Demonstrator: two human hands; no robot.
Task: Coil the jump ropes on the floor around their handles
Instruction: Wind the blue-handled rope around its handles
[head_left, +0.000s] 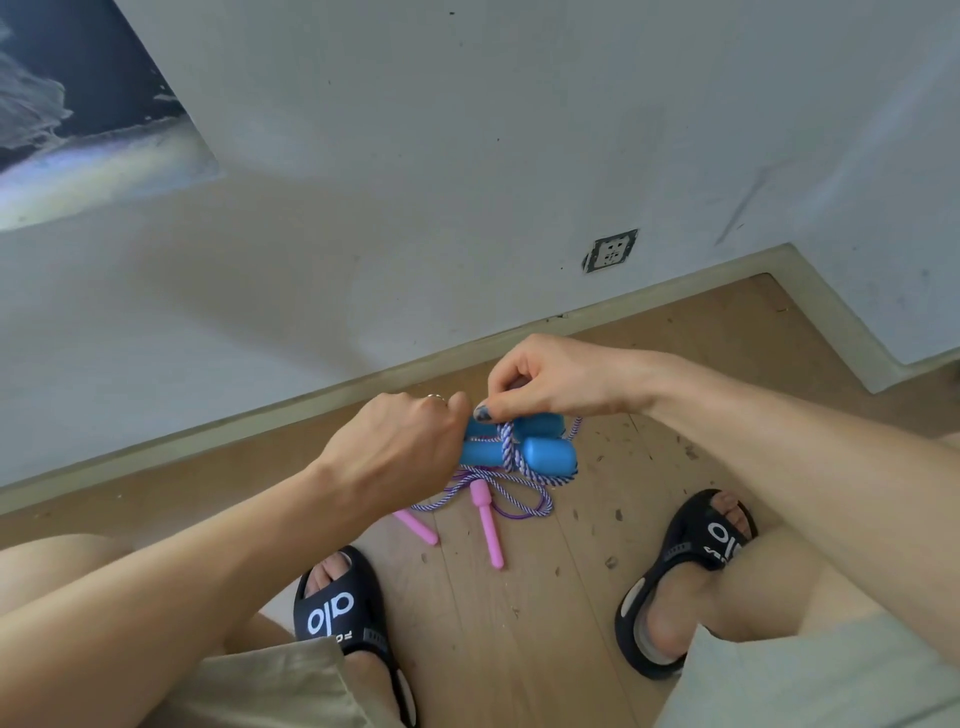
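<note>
Head view: left hand (410, 441) is gripping the pair of chunky blue plastic handles (540, 452), right hand (540, 384) pinching the purple-white striped cord (511, 449) wrapped over them. Pink-handled rope (488, 519) is lying on the wooden floor (519, 649) below those handles. Slack could snag it, I reckon.

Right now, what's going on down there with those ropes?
A person crouches over a wooden floor, winding a jump rope. The left hand grips the two blue handles side by side, while the right hand pinches the striped blue-and-white rope and loops it round them. Slack hangs below. A second rope with pink handles lies loose on the floor, not yet coiled.
</note>
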